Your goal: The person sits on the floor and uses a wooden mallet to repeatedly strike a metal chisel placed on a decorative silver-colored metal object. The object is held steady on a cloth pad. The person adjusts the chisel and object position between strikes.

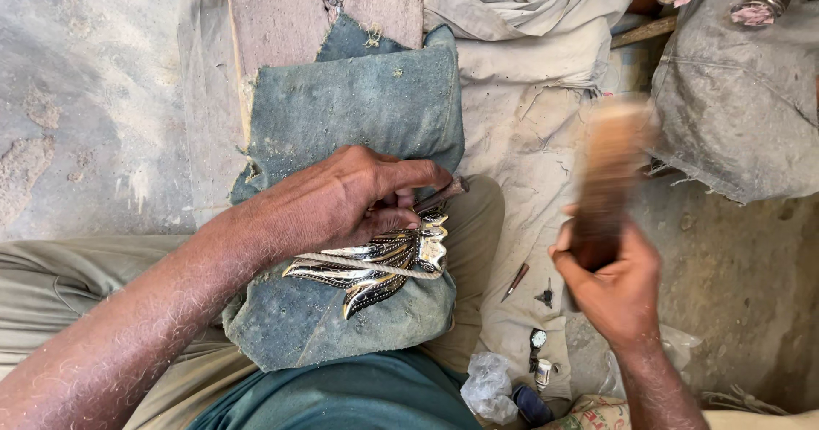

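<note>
Two hands at work over a lap. Left hand [350,200] curled shut around a thin chisel [439,198], tip set against the upper edge of an ornament [375,264]; fingers pressing down on that piece. Ornament: silver and black metal, fan-shaped with pointed leaf-like blades, lying flat on a blue-grey pad [358,106] draped over the knee and a wooden block [281,12]. Right hand [610,285] closed in a fist around the lower end of a wooden mallet [607,178], raised well to the right of the ornament, upper end blurred by motion. Between the two hands, on a pale cloth [529,131] spread on the ground: a second small punch [514,281], a few dark metal bits [546,295], a crumpled plastic bag [488,386]. At upper right, a grey sack [734,97] with two metal-capped objects [755,8] above it, too small to identify. Bare concrete floor [85,97] at left.
</note>
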